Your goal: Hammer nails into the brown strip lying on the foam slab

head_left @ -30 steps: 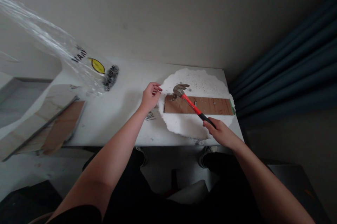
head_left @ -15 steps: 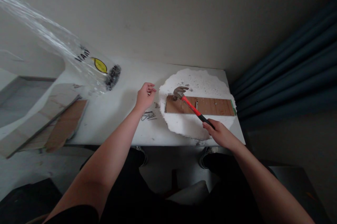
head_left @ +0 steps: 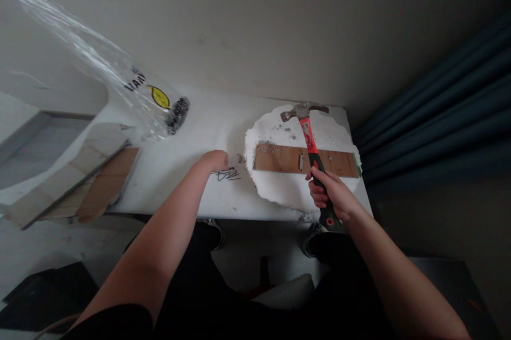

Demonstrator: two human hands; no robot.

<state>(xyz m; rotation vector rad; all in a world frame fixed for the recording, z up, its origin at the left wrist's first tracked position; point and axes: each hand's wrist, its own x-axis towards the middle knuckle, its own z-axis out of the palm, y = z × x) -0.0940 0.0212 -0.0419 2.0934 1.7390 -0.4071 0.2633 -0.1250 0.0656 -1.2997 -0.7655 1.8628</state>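
Note:
My right hand [head_left: 330, 191] grips a claw hammer [head_left: 306, 135] by its black and red handle. The metal head is raised above the far side of a narrow brown wooden board [head_left: 279, 159], claw to the right. Under the board lies a rough-edged white sheet [head_left: 275, 191]. My left hand [head_left: 214, 160] is closed, back upward, at the far edge of a small heap of nails [head_left: 227, 175]. Its fingertips are mostly hidden, so what they hold, if anything, cannot be made out. A pale, torn-looking mark [head_left: 301, 162] shows on the board's middle.
The white table [head_left: 159, 185] backs onto a grey wall. Clear plastic wrapping with a yellow print [head_left: 160, 97] stands at the left, near loose boards [head_left: 107, 185] overhanging the table's front. Dark curtains [head_left: 439, 95] hang at the right.
My left hand has moved down to the nails and its fingers have closed. My right hand has swung the hammer upright, its head moving up and right, away from the board's left end.

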